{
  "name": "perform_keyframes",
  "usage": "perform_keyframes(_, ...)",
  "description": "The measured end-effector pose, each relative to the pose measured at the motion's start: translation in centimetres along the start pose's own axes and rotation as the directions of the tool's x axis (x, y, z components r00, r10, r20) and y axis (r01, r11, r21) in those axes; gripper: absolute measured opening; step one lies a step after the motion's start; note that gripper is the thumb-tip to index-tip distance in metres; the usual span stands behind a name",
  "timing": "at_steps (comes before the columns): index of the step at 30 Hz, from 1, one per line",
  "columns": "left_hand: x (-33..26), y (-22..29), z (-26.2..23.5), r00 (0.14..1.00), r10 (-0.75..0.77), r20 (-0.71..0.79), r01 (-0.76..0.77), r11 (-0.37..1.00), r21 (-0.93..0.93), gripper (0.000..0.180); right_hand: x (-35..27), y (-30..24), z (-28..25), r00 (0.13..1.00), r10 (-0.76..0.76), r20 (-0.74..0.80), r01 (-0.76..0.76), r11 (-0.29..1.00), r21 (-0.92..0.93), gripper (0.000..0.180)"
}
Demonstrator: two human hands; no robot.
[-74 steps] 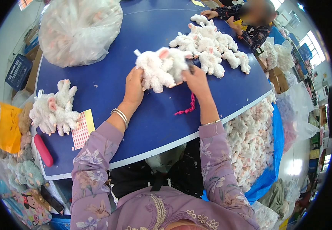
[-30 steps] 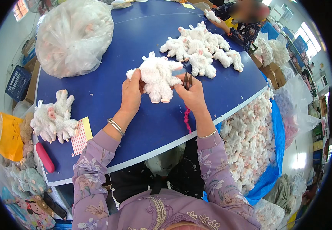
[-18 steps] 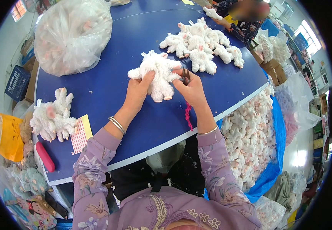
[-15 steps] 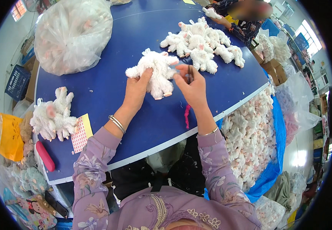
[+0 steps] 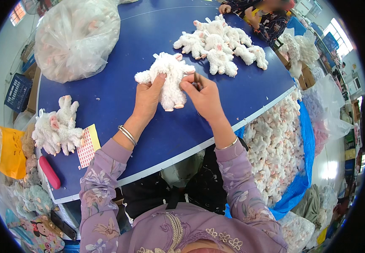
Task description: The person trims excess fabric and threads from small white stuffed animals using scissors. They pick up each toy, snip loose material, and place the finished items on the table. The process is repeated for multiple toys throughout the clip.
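A white fluffy plush lamb (image 5: 168,76) with pink feet is held above the blue table (image 5: 148,38). My left hand (image 5: 148,99) grips its left side, thumb on the body. My right hand (image 5: 204,95) pinches its right side and also has a thin dark tool sticking up between its fingers. A pile of finished white plush lambs (image 5: 220,44) lies just beyond my right hand.
A big clear bag of plush (image 5: 77,36) sits at the far left. A small heap of lambs (image 5: 58,126), a sticker sheet (image 5: 87,145) and a pink case (image 5: 49,172) lie near the left edge. A blue bin of lambs (image 5: 277,147) stands right. Another person (image 5: 260,10) sits across.
Both hands have lifted the lamb off the table and turned it; my right hand shifted from beside it onto its right side. The pink cord by the table edge is out of sight.
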State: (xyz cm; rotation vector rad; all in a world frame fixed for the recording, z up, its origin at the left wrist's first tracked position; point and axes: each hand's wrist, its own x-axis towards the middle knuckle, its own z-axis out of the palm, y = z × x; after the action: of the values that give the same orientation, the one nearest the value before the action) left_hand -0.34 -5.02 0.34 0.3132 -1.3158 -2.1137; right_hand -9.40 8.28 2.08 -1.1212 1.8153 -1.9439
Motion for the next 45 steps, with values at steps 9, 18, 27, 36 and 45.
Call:
perform_keyframes(9, 0.3, 0.2, -0.2, 1.0, -0.019, -0.02, 0.017, 0.996, -0.092, 0.033, 0.3, -1.6, -2.9, 0.995, 0.084, 0.046, -0.091, 0.981, 0.169, 0.022)
perform_keyframes(18, 0.2, 0.6, 0.2, 0.999, -0.031, -0.037, 0.026, 0.99, -0.141, 0.032, -0.5, -2.3, -1.4, 0.977, -0.07, 0.203, 0.16, 0.866, -0.474, 0.036)
perform_keyframes(27, -0.2, 0.4, 0.7, 0.999, -0.04, -0.025, 0.037, 0.995, -0.097, 0.033, -0.3, -1.8, -0.7, 0.978, -0.111, 0.178, 0.178, 0.888, -0.424, 0.035)
perform_keyframes(36, -0.1, 0.9, 0.4, 0.999, -0.005, -0.044, 0.006, 1.0, 0.017, 0.033, -0.8, -2.7, -1.1, 0.975, -0.21, 0.065, 0.22, 0.921, -0.321, 0.015)
perform_keyframes(45, -0.5, 1.6, 0.5, 0.986, -0.166, 0.028, 0.168, 0.965, -0.199, 0.037, -1.1, -2.8, -0.3, 0.992, 0.077, 0.103, -0.08, 0.996, 0.027, 0.011)
